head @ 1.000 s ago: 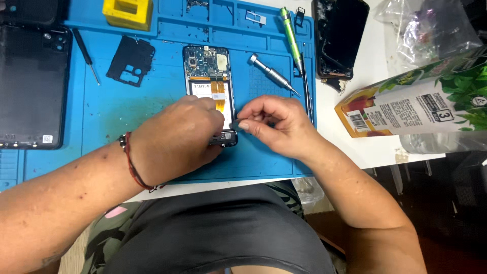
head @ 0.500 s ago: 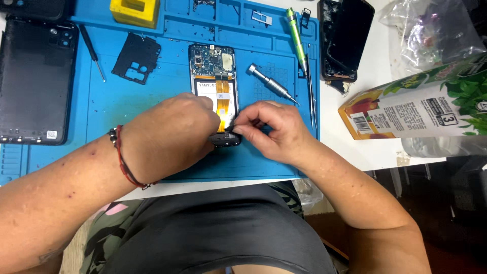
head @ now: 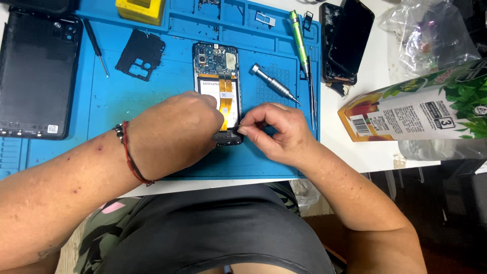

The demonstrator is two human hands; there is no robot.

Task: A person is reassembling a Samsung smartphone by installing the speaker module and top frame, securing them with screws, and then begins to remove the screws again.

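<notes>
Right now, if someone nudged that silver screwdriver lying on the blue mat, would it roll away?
Probably a little. The silver screwdriver has a round metal barrel, so a sideways nudge would likely roll it. The blue mat looks rubbery with moulded ridges, which should stop it soon. It looks solid and stiff, likely heavy for its size, and its thin tip may make it curve as it rolls.

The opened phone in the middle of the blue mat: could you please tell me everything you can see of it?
The opened phone lies flat on the blue mat, back cover off. A circuit board with a camera shows at its far end, below it a white-labelled battery crossed by an orange flex strip. The left hand covers its near part; the right hand pinches at its dark bottom edge.
</notes>
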